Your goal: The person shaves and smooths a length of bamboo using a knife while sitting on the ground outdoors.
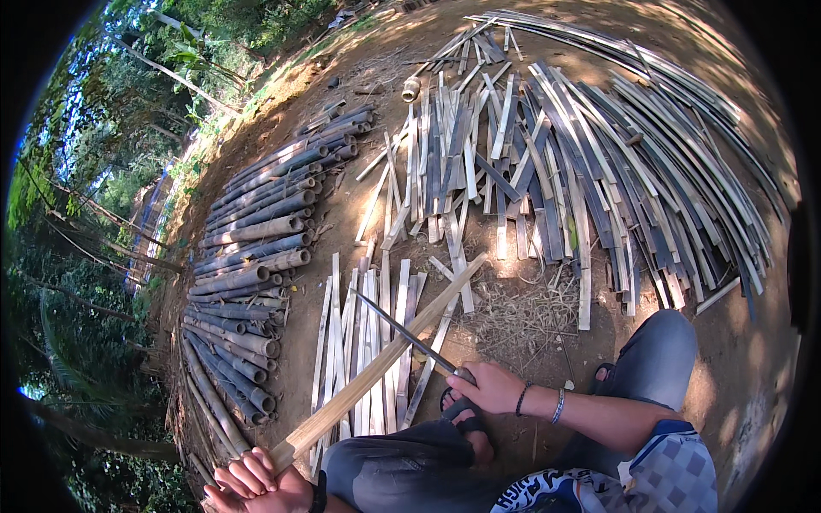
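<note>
a: well, closest in, the left hand (256, 479) is closed round the near end of a long bamboo strip (376, 376), down by the knee. the strip runs up and away from it, slanting to the right.

b: and the right hand (492, 386)?

a: wrapped tight on the handle of a long knife (402, 329). the blade reaches up and left from that fist and meets the strip about midway along, crossing over it.

b: so what worries you?

a: i'd judge the blade could skid along the smooth bamboo. it points roughly toward the left side, and the left hand sits further down the same strip, so a slip might travel that way. also the sandalled foot (466, 423) is just below the right hand, under the work, so a dropped blade could catch it.

b: anything else?

a: the far end of the strip hangs free, well beyond both hands, so it may twist under pressure and throw the cut off.

b: and around them?

a: just past the hands lies a small bundle of pale split slats (359, 342), beyond the left hand a row of whole bamboo poles (248, 256), and farthest out a wide fan of darker slats (581, 171).
</note>
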Demonstrator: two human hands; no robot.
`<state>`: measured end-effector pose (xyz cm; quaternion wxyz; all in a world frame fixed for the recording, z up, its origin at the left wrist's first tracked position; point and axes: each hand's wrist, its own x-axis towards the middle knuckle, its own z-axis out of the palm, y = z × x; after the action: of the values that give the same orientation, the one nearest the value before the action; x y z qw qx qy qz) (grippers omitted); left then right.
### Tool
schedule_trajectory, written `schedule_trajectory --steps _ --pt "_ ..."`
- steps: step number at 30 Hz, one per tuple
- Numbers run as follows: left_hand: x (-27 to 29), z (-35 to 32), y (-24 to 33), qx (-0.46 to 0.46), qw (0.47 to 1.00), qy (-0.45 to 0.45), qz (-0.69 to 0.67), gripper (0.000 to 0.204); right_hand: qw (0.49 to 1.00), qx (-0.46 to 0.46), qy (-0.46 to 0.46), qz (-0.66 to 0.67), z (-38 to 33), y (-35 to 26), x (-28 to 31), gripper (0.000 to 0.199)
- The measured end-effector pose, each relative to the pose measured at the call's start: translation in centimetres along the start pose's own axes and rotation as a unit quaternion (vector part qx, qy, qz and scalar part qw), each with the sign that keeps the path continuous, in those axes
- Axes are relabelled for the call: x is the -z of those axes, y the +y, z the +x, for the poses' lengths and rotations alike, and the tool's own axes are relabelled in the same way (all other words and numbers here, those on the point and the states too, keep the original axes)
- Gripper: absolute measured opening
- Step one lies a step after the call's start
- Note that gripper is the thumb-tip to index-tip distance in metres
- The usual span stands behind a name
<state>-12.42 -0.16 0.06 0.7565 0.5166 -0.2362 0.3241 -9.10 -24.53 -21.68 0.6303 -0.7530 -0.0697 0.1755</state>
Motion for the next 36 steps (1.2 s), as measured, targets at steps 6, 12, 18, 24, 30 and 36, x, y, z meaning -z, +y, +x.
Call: schedule_trajectory --steps 6,12,18,24,30,36 --pt "0.6 -0.1 0.3 0.005 0.998 -0.049 -0.028 0.046 0.999 -0.013 0.016 -0.040 -0.5 -0.7 -0.3 0.052" --pt "1.9 0.3 0.1 -0.009 0.994 -0.098 -0.049 0.043 0.998 -0.051 0.018 -0.044 0.9 0.1 1.1 0.052" --pt "2.2 0.1 -0.1 -0.008 0.984 -0.148 -0.100 0.040 0.999 0.029 -0.013 -0.032 -1.5 -2.0 1.5 0.049" --pt "0.0 0.6 -0.5 0.034 0.921 -0.334 -0.197 0.062 0.992 -0.090 0.011 -0.090 0.7 -0.2 2.8 0.045" --pt "2.1 1.1 -0.9 0.056 0.891 -0.393 -0.223 0.043 0.992 0.028 -0.053 -0.115 -1.9 -3.7 2.7 0.047" --pt "-0.4 0.8 0.1 0.078 0.928 -0.227 -0.284 0.045 0.992 -0.071 0.005 -0.100 -1.0 -1.6 3.0 0.044"
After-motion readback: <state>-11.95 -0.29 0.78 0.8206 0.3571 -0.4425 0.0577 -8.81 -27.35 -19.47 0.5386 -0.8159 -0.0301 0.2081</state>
